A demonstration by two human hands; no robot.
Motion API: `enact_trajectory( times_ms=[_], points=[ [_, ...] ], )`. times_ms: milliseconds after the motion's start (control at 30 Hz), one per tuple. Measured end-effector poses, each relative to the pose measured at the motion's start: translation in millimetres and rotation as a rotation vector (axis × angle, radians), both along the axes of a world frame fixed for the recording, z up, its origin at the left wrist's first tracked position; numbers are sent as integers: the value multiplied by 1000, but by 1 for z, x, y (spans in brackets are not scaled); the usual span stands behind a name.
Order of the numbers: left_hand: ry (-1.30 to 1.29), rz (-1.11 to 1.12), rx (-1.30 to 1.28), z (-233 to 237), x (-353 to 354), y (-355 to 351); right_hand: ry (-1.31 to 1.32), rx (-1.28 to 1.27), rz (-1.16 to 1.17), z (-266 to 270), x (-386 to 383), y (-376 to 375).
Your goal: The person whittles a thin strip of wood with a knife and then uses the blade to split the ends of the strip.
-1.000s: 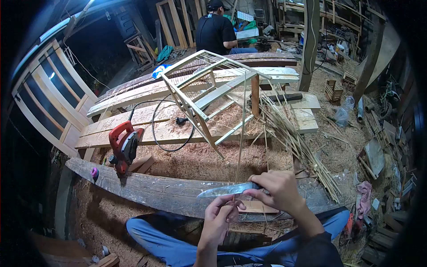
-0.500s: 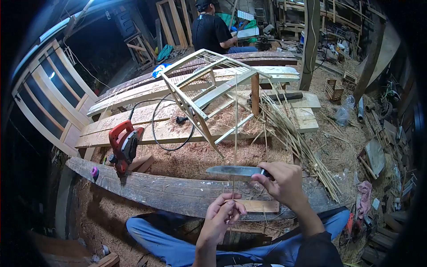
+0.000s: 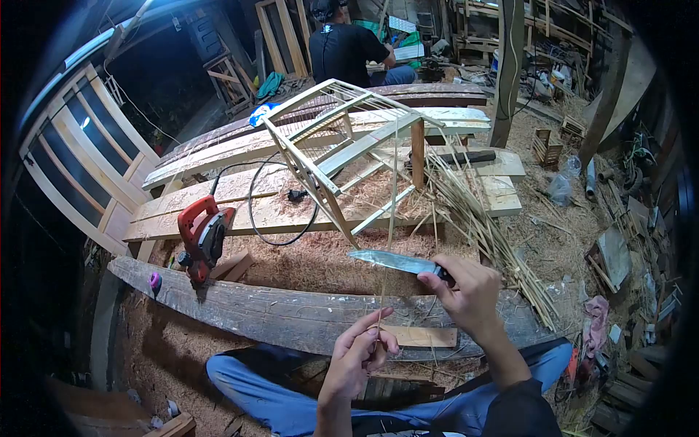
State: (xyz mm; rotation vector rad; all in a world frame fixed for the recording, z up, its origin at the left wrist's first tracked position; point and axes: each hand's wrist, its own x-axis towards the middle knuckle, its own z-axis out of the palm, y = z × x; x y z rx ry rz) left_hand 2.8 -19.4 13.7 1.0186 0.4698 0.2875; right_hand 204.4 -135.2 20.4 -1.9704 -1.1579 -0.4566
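Note:
Between the fingertips of my left hand [image 3: 360, 352] is the lower part of a thin wooden strip [image 3: 393, 197], which rises upright in front of the frame. My right hand [image 3: 470, 297] is closed round the dark handle of a knife [image 3: 393, 261]. The blade points left and lies across the strip, above my left hand. A slatted wooden frame [image 3: 349, 151] stands tilted on the planks beyond. Many thin strips [image 3: 491, 244] lie in a pile to the right. A short flat board [image 3: 422, 336] rests on the worn beam near my hands.
A red electric planer [image 3: 204, 240] stands at the left on the worn beam [image 3: 291, 312], its cable looping over the planks [image 3: 175, 206]. A purple roll [image 3: 155, 281] is beside it. Another person [image 3: 346, 54] sits at the back. Posts and scrap stand at the right.
The knife has moved up slightly and its blade now slants down to the right. The strip leans more to the right at its top. The person at the back has shifted posture.

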Motion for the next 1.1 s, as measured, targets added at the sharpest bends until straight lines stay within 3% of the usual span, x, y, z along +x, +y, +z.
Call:
enact_trajectory(
  times_ms=[400,1100],
  points=[
    [-62,-7,-18,0,-2,-1,-78,-2,68,-2,-5,2],
    [-72,26,-30,-11,-7,5,-33,-108,478,-8,-21,6]
  ],
)
